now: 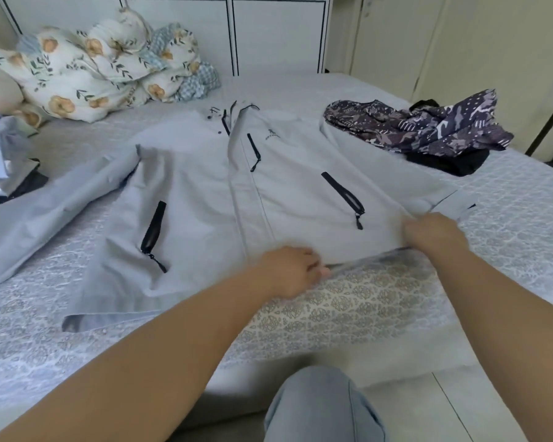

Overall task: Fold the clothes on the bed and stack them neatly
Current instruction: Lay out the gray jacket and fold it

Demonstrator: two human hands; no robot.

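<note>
Jacket hem (361, 255) between both grips.

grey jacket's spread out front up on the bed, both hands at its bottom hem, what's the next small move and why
Probably tug the hem toward you to flatten the grey jacket. The left hand and right hand already pinch the hem, its right part is lifted off the bed, and both sleeves lie spread out, still unfolded.
</note>
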